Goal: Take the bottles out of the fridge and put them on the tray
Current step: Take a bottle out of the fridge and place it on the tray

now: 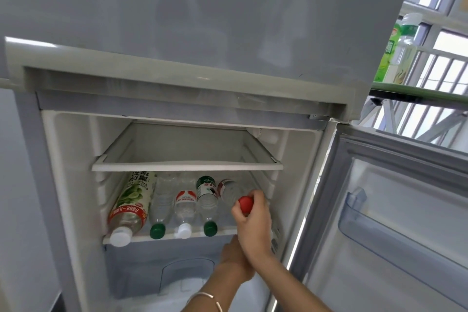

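- So we've got the fridge (63,185) open, its door (395,223) swung out to the right, and the bottles lying on their sides on the lower shelf (167,235) with caps facing us.
- Left to right on that shelf: a big green tea bottle (131,208) with a white cap, a clear bottle with a green cap (160,210), a red-label bottle with a white cap (184,210), and a green-label bottle with a green cap (207,202).
- Our right hand (253,218) is wrapped around the neck of the red-cap bottle (231,192) at the right end of the row, fingers closed on it, with the red cap poking out of the grip. That bottle is tilted, cap end raised above the shelf.
- Our left hand (233,258) sits just under the shelf's front edge, mostly hidden behind the right wrist, so we can't tell if it's spread or closed. There's a silver bangle (205,296) on that wrist.
- The upper shelf (187,166) has nothing on it.
- Outside, past the fridge on the upper right, two more bottles (397,50) stand on a green surface (417,95) by the window.
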Available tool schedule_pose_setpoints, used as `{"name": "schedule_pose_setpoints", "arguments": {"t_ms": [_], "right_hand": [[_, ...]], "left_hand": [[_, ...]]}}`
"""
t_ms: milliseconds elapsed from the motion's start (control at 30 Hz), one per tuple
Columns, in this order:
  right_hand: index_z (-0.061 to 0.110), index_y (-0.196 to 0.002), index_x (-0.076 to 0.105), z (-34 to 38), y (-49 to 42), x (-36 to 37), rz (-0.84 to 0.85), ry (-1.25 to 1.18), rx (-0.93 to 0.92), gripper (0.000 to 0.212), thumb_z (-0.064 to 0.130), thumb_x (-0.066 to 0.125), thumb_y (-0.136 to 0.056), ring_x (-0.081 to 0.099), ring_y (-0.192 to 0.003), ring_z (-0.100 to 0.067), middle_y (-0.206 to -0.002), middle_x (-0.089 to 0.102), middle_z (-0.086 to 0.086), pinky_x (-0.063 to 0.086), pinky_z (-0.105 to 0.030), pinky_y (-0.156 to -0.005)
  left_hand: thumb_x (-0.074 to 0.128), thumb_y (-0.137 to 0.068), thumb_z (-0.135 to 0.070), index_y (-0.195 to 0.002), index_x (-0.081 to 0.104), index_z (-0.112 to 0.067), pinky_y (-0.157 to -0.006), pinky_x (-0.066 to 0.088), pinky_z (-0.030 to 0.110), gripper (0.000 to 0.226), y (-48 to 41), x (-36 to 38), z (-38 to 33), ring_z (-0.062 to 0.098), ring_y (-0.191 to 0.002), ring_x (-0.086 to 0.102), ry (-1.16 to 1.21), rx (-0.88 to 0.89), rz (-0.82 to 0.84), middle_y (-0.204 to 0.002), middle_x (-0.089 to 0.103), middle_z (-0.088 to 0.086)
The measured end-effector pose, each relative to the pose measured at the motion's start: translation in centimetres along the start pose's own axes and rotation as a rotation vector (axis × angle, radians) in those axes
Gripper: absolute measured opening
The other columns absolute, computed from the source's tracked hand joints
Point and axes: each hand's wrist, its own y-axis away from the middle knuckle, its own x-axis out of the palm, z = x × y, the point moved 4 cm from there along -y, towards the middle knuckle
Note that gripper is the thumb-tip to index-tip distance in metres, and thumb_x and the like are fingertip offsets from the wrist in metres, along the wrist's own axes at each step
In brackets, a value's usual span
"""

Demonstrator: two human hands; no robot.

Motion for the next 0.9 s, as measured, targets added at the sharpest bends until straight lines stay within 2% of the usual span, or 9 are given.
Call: {"name": "schedule_pose_setpoints", "arguments": {"t_ms": [100, 200, 267, 367, 500, 600, 667, 767, 900], "right_hand": [[0.026, -0.095, 0.049, -0.1, 1.0, -1.8, -0.042, 0.008, -0.036, 0.017, 0.027, 0.064, -0.086, 0.057, -0.077, -0.008, -0.088, 0.056, 0.006, 0.05, -0.024, -0.065], [0.029, -0.1, 0.05, 0.6, 1.2, -3.4, -0.05, 0.038, -0.096, 0.019, 0.03, 0.063, -0.086, 0.058, -0.075, -0.005, -0.089, 0.056, 0.008, 0.052, -0.027, -0.065], [0.029, -0.096, 0.05, 1.7, 1.0, -4.4, -0.033, 0.072, -0.143, 0.016, 0.03, 0.062, -0.086, 0.057, -0.074, -0.004, -0.087, 0.056, 0.008, 0.051, -0.025, -0.064], [0.028, -0.093, 0.049, 3.4, 0.6, -5.5, -0.024, 0.119, -0.174, 0.014, 0.027, 0.062, -0.088, 0.054, -0.075, -0.001, -0.087, 0.053, 0.009, 0.045, -0.017, -0.065], [0.027, -0.092, 0.048, 5.9, 0.6, -6.9, -0.031, 0.137, -0.211, 0.015, 0.024, 0.062, -0.089, 0.05, -0.072, 0.003, -0.086, 0.047, 0.011, 0.038, -0.009, -0.063], [0.024, -0.095, 0.05, 8.1, 0.4, -7.6, 0.008, 0.156, -0.246, 0.012, 0.025, 0.061, -0.09, 0.049, -0.07, 0.002, -0.084, 0.046, 0.013, 0.038, -0.006, -0.064], [0.02, -0.101, 0.054, 9.4, -0.1, -8.0, -0.001, 0.208, -0.272, 0.015, 0.029, 0.059, -0.09, 0.052, -0.072, -0.005, -0.091, 0.051, 0.008, 0.04, -0.013, -0.066], [0.019, -0.107, 0.054, 11.4, -0.4, -8.8, -0.021, 0.288, -0.286, 0.023, 0.035, 0.056, -0.09, 0.056, -0.078, -0.016, -0.097, 0.055, 0.007, 0.046, -0.028, -0.068], [0.02, -0.109, 0.055, 14.3, 0.1, -9.7, -0.018, 0.348, -0.343, 0.026, 0.038, 0.054, -0.091, 0.058, -0.081, -0.017, -0.099, 0.057, 0.006, 0.048, -0.032, -0.072]], "left_hand": [[0.042, -0.098, -0.025, -0.124, 0.047, -0.017, -0.101, 0.045, 0.036, 0.027, 0.3, -0.7, -0.5, 0.023, -0.117, 0.056, 0.154, -0.009, -0.009, -0.124, 0.059, 0.006], [0.043, -0.096, -0.026, -0.125, 0.042, -0.023, -0.093, 0.048, 0.033, 0.029, 0.5, -1.1, -0.9, 0.021, -0.107, 0.059, 0.275, 0.08, -0.005, -0.118, 0.062, 0.003], [0.046, -0.092, -0.029, -0.128, 0.044, -0.025, -0.097, 0.049, 0.038, 0.036, 0.8, -1.7, -1.1, 0.023, -0.111, 0.06, 0.353, 0.127, -0.034, -0.123, 0.062, 0.006], [0.051, -0.093, -0.02, -0.134, 0.05, -0.013, -0.102, 0.047, 0.036, 0.042, 1.9, -3.8, -1.8, 0.024, -0.122, 0.057, 0.359, 0.145, -0.147, -0.133, 0.057, 0.008], [0.05, -0.096, -0.019, -0.122, 0.063, -0.009, -0.096, 0.047, 0.024, 0.03, 3.1, -6.4, -2.7, 0.023, -0.115, 0.061, 0.288, 0.167, -0.207, -0.123, 0.065, 0.006], [0.052, -0.093, -0.025, -0.09, 0.07, -0.013, -0.075, 0.051, 0.031, 0.022, 4.3, -8.3, -3.1, 0.027, -0.092, 0.067, 0.234, 0.127, -0.287, -0.093, 0.072, 0.008], [0.058, -0.087, -0.038, -0.065, 0.059, -0.018, -0.055, 0.043, 0.027, 0.029, 5.1, -10.2, -2.8, 0.023, -0.071, 0.065, 0.219, 0.03, -0.391, -0.071, 0.067, 0.001], [0.063, -0.07, -0.062, -0.08, 0.064, -0.016, -0.059, 0.048, 0.028, 0.047, 6.5, -12.8, -2.9, 0.025, -0.079, 0.069, 0.111, -0.069, -0.5, -0.083, 0.07, 0.002], [0.075, -0.061, -0.054, -0.111, 0.046, -0.021, -0.071, 0.055, 0.037, 0.067, 8.9, -14.5, -4.0, 0.024, -0.091, 0.066, 0.259, 0.13, -0.537, -0.102, 0.064, -0.001]]}}
